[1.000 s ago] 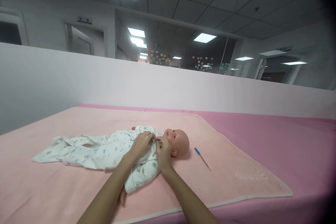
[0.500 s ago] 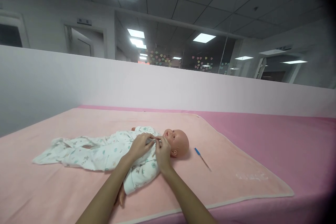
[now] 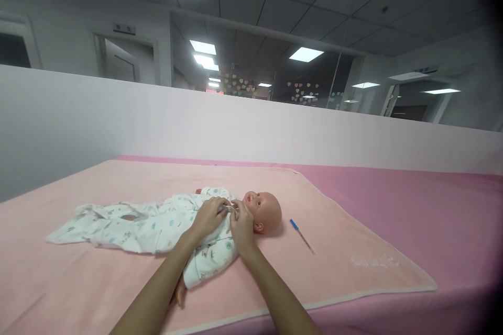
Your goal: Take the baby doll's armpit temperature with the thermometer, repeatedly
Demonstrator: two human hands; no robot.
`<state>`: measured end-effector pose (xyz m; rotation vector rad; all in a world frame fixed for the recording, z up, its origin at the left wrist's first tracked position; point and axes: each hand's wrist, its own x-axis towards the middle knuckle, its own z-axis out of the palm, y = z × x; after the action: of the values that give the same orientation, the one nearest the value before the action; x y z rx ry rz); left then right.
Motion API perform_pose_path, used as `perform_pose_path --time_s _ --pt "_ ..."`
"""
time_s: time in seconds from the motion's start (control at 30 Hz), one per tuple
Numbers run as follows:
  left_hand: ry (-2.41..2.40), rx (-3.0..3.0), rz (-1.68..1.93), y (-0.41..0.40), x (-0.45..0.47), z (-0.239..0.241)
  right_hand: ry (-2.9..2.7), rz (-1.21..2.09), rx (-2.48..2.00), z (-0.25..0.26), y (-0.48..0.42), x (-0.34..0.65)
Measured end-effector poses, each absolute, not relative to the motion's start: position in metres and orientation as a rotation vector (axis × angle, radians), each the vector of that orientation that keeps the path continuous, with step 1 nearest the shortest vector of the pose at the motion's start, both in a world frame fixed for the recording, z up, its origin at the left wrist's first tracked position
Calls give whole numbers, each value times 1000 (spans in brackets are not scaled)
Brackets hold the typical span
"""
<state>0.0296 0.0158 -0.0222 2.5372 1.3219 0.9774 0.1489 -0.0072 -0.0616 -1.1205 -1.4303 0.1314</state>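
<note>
A baby doll (image 3: 268,213) lies on its back with its head to the right, dressed in a white printed romper (image 3: 157,225). My left hand (image 3: 210,215) rests on the doll's chest, its fingertips pinching the edge of the romper near the neck. Close beside it, my right hand (image 3: 241,225) pinches the romper's collar edge just under the doll's chin. The two sets of fingertips almost meet, and the small piece of cloth between them is partly hidden. One doll hand (image 3: 180,293) sticks out of the near sleeve.
A thermometer with a blue end (image 3: 302,235) lies right of the doll's head. Under everything is a peach blanket (image 3: 338,251) with a pale border, spread over a pink cover (image 3: 412,209). A white partition (image 3: 251,131) stands behind.
My fingertips have drawn slightly apart at the collar, and a strip of white cloth shows between them. The doll and thermometer lie as before; the view has shifted a little.
</note>
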Motion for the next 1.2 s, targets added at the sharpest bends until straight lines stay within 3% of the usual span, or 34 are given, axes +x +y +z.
perform_pose_path --time_s 0.7,1.2 --pt "1343 2635 899 14 31 -18 -1383 204 -1062 -60 -11 147" --pt "1383 2578 958 14 33 -24 -1395 73 -1108 -64 -10 145"
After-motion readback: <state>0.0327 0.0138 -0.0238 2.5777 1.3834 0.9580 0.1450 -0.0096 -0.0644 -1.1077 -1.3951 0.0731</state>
